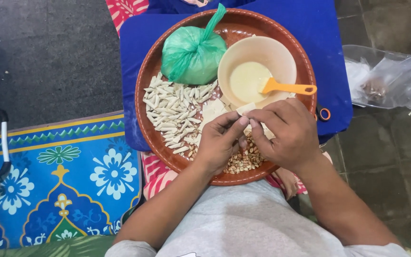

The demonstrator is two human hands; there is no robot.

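Wrapper (245,108): small pale square of dough, held over the near-right part of the tray (151,90), just near of the bowl (243,62); its edge runs left to right between the two hands.
Left hand (220,143): fingertips pinched together on the wrapper's near-left side.
Right hand (286,131): fingers closed on its right side; both hands touch it, neither nearer.
Rolls (174,112): dozens of finished pale pieces, left of the hands.
Nuts (243,161): one heap, partly under the hands.
Bowl: one, holding pale liquid and one orange brush (286,87).
Bag (191,52): one green, knotted, left of the bowl.
Tray: one, brown, round.
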